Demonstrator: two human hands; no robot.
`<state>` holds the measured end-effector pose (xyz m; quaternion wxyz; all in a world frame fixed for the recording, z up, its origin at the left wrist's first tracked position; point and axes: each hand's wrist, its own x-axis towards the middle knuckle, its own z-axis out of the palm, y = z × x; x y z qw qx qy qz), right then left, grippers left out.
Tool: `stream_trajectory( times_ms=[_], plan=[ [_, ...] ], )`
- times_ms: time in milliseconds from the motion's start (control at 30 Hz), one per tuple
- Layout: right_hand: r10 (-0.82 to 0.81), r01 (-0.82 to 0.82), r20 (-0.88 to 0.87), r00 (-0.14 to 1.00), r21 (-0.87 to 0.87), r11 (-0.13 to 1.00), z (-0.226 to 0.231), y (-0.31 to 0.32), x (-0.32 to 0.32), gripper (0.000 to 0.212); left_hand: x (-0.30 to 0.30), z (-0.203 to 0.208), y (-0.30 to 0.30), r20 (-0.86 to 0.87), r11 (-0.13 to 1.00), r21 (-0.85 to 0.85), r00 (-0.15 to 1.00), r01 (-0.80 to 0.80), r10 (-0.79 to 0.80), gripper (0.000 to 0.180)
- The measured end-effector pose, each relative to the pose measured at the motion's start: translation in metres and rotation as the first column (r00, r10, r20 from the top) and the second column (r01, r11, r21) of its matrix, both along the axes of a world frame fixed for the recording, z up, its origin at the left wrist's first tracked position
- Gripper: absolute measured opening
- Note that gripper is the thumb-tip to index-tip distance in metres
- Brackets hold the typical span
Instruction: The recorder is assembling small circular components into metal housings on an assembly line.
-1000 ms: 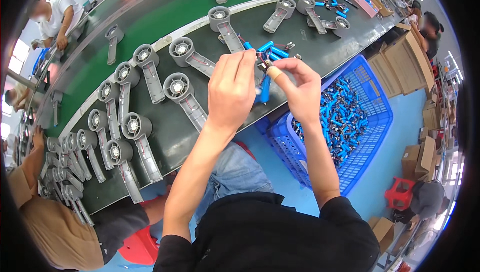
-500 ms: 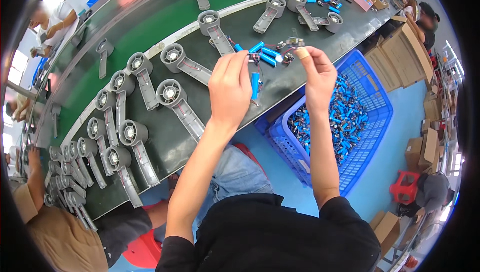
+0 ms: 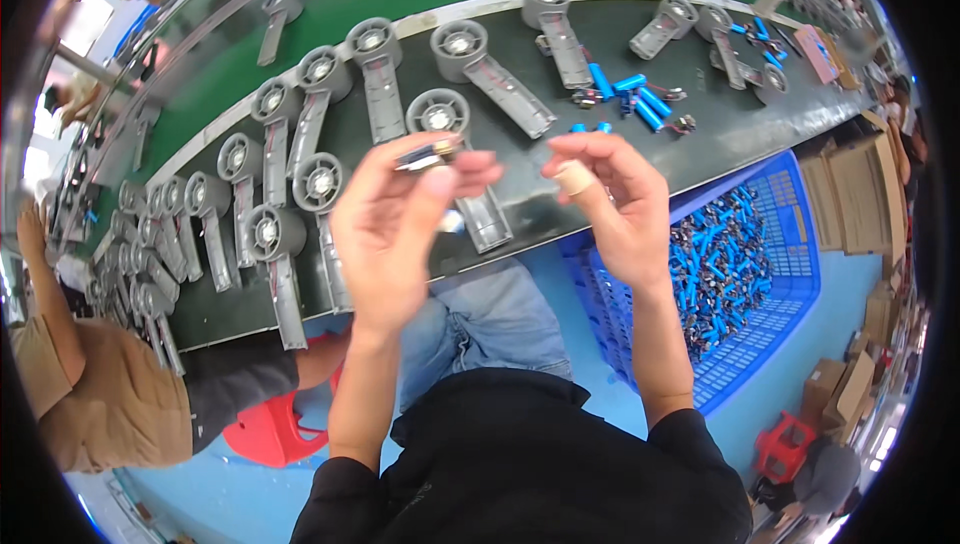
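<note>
My left hand [image 3: 385, 234] is raised over the bench's near edge, pinching a small dark circuit board with metal parts [image 3: 428, 155] between thumb and fingers. A blurred blue-and-white piece [image 3: 452, 222] shows just beneath this hand; whether it joins the board I cannot tell. To its right, my right hand [image 3: 615, 209] is open, fingers apart and holding nothing, with a beige bandage [image 3: 574, 178] on one digit. Beyond the hands, several blue battery cells [image 3: 640, 94] with wired boards lie on the bench. A grey fan housing [image 3: 440, 114] stands directly behind my left hand.
Grey fan housings with open handles [image 3: 272, 234] line the dark bench [image 3: 540, 184] to the left. At right below the bench sits a blue crate [image 3: 800, 244] full of wired batteries. A co-worker [image 3: 120, 384] sits at left. Cardboard boxes [image 3: 860, 194] stand far right.
Both hands have drawn back from the battery pile toward me. The small board is now in my left hand, and my right fingers have opened. The view has shifted left.
</note>
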<state>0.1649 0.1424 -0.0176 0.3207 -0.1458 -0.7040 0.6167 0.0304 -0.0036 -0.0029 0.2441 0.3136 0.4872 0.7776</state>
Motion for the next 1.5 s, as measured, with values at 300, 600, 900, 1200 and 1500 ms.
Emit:
stream_trajectory(
  times_ms=[300, 600, 900, 1200, 1500],
  plan=[
    [0.016, -0.084, 0.25, 0.968, 0.264, 0.961, -0.036, -0.003, -0.041, 0.017, -0.012, -0.037, -0.022, -0.607, 0.838, -0.359, 0.785, -0.41, 0.124, 0.017],
    [0.003, -0.04, 0.112, 0.994, 0.326, 0.944, -0.05, -0.008, -0.065, 0.018, -0.019, -0.047, 0.004, -0.575, 0.829, -0.38, 0.807, -0.411, 0.136, 0.011],
    [-0.048, 0.085, -0.089, 0.995, 0.494, 0.865, -0.061, -0.016, -0.081, 0.015, -0.017, -0.045, -0.01, -0.303, 0.809, -0.506, 0.94, -0.299, 0.158, 0.016],
    [0.045, -0.035, -0.025, 0.999, 0.293, 0.955, -0.059, -0.02, -0.083, 0.011, -0.018, -0.064, -0.017, -0.6, 0.847, -0.313, 0.781, -0.43, 0.175, 0.027],
    [0.026, -0.019, -0.009, 1.0, 0.468, 0.884, -0.058, -0.017, -0.08, 0.01, -0.019, -0.061, -0.018, -0.613, 0.857, -0.319, 0.778, -0.405, 0.139, 0.036]
  ],
)
